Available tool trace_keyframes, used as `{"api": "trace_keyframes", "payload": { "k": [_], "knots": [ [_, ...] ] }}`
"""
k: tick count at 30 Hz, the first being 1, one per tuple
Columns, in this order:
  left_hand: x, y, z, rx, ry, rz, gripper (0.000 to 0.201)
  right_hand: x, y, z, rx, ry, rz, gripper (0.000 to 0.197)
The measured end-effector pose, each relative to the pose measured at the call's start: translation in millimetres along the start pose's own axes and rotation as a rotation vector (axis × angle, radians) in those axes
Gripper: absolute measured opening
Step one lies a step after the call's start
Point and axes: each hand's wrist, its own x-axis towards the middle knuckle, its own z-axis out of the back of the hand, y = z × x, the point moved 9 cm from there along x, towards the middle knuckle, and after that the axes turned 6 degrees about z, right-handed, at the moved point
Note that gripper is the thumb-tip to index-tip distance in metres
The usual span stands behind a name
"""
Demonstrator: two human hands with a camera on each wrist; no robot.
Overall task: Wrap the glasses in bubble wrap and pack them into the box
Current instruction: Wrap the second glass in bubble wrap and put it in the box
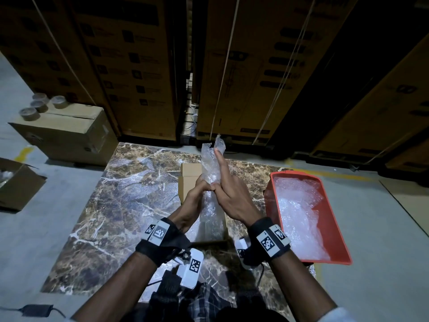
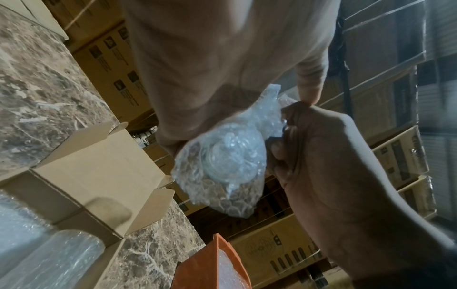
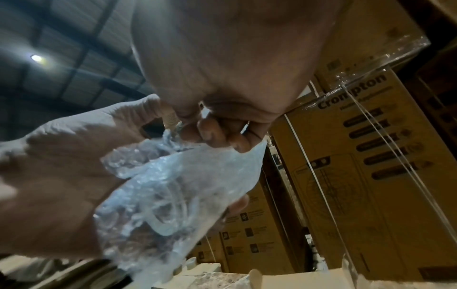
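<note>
Both hands are working above the table (image 1: pixel 116 182): my left hand (image 1: pixel 192 201) is gripping the wrapped glass (image 1: pixel 210 180) over the open box (image 1: pixel 189 169), my right hand (image 1: pixel 228 194) pinching loose wrap. I am judging the wrap could unroll, dropping the glass. Right, the red bin (image 1: pixel 339 217) is holding bubble wrap (image 1: pixel 297 205).

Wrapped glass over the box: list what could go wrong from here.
1. The bubble-wrapped glass is held in the air above the cardboard box and marble table; a slip could drop it on hard stone.
2. The wrap's far end looks loose and untaped, so it may unroll once the left hand or right hand lets go.
3. One wrapped bundle seems to lie in the box already; lowering carelessly could knock glass on glass.
</note>
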Motion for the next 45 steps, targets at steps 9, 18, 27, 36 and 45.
{"api": "trace_keyframes", "payload": {
  "k": [9,18,27,36,45],
  "knots": [
    [7.9,4.5,1.9,0.079,-0.052,0.063,0.114,-1.9,11.8,-2.7,-0.137,0.074,0.056,0.092],
    [20.3,12.4,11.2,0.101,-0.108,0.076,0.113,-13.0,10.0,-10.1,0.285,0.054,0.021,0.099],
    [17.1,8.3,19.7,0.066,-0.183,0.111,0.058,-15.1,0.1,-20.6,0.451,0.034,0.008,0.088],
    [12.8,7.3,28.4,-0.025,-0.246,0.107,0.045,-22.3,-68.3,0.8,0.538,-0.292,-0.359,0.037],
    [14.3,4.2,5.2,0.034,-0.176,0.063,0.047,-31.4,-81.8,-45.7,0.746,-0.053,-0.595,0.093]
  ]
}}
